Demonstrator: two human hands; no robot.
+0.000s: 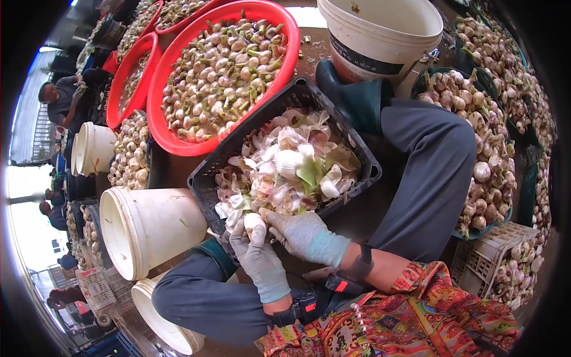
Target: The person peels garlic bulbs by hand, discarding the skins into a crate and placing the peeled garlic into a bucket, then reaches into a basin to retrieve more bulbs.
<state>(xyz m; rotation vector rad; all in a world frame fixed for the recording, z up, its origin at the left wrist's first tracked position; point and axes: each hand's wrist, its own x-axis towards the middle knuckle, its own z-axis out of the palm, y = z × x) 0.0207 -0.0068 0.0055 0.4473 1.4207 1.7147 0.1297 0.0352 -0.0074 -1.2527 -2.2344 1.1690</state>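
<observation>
My left hand [259, 265], in a grey-white glove, is closed around a pale garlic bulb [254, 222] at the near edge of a black plastic crate. My right hand [309, 237], gloved alike, comes in from the right with fingers bent and their tips against the bulb's side. What those right fingertips pinch is hidden. Just beyond both hands, the black crate [199, 181] holds a heap of loose garlic skins [267, 163], white and purplish, with some green pieces among them.
A red tub [291, 50] of trimmed garlic bulbs stands beyond the crate. White buckets [157, 229] lie at the left, and another white bucket [380, 35] stands at the top. At right are heaped garlic bulbs [485, 160] and a pale crate [476, 256]. A co-worker [62, 98] sits far left.
</observation>
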